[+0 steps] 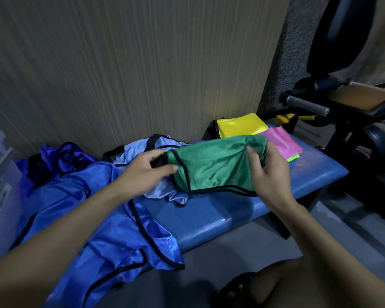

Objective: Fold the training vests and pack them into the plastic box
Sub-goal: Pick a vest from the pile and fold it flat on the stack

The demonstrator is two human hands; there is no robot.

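While both hands [147, 172] hold green vest [216, 165] (folded), plastic box [0, 185] left.

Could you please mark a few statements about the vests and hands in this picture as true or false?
1. Both hands hold the green vest. True: the left hand pinches its left end, the right hand grips its right end.
2. The yellow vest lies unfolded across the front of the bench. False: it sits folded at the far end, by the wall.
3. A pink vest lies folded beside the yellow one. True.
4. The big blue vest is neatly folded. False: it sprawls loose over the blue bench edge.
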